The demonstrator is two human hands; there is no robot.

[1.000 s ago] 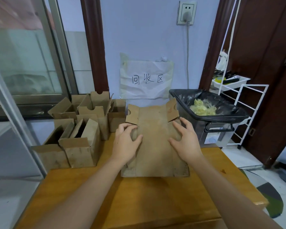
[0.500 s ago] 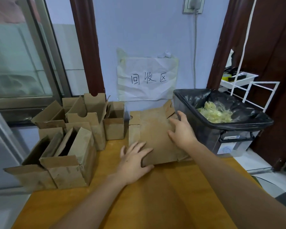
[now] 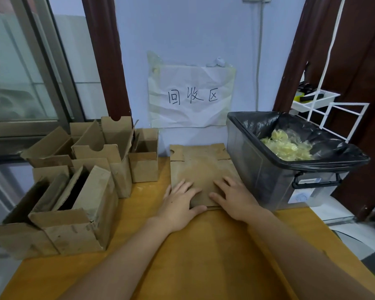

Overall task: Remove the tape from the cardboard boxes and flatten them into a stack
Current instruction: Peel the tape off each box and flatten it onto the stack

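Note:
A flattened cardboard box (image 3: 200,167) lies flat on the wooden table (image 3: 204,256), pushed back against the wall beside the bin. My left hand (image 3: 179,202) presses on its near left corner with straight fingers. My right hand (image 3: 234,197) lies flat on its near right part, fingers spread. Several opened, standing cardboard boxes (image 3: 85,180) are grouped on the table's left side, flaps up.
A grey bin with a black liner (image 3: 290,169) stands right of the flat box and holds crumpled yellowish tape (image 3: 286,146). A paper sign (image 3: 191,96) is stuck to the wall behind. A white wire rack (image 3: 325,109) stands at the far right.
The flattened box has gone from tilted in both hands to lying flat by the wall. My left hand came back onto it, and both hands now press its near edge.

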